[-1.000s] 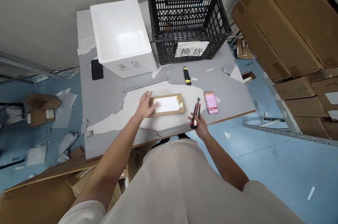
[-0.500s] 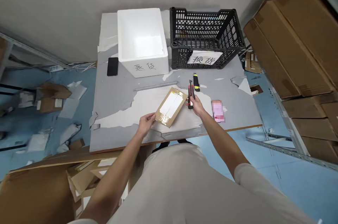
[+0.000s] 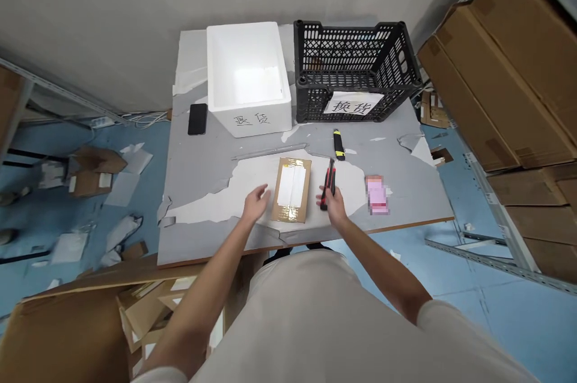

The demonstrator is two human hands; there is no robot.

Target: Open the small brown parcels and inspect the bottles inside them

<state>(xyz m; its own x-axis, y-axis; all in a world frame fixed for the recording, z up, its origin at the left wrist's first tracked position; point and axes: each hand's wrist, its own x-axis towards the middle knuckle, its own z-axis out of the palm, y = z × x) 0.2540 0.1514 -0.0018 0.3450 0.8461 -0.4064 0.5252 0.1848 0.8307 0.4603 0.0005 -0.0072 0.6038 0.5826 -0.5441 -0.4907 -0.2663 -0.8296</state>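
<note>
A small taped cardboard box (image 3: 292, 189) with a white label lies flat on the table's pale patch. Just left of it is my left hand (image 3: 256, 202), fingers apart, holding nothing and not touching the box. My right hand (image 3: 334, 205), right of the box, is wrapped around a red and black box cutter (image 3: 330, 181) that points away from me. Whether its blade is out is too small to tell. Beyond it lies a yellow and black cutter or marker-like tool (image 3: 339, 145). A pink packet (image 3: 377, 195), partly blurred, rests to the right.
At the back of the table (image 3: 193, 184) stand a white foam box (image 3: 252, 121) and a black plastic crate (image 3: 356, 79), both with handwritten characters. A black phone (image 3: 197, 119) lies left. Large cartons (image 3: 505, 64) fill the right shelf; an open carton (image 3: 67, 335) holding small boxes is lower left.
The box has been turned more upright in view and laid on the table. My left hand has let go of it. My right hand, still holding the box cutter, has moved slightly nearer to me.
</note>
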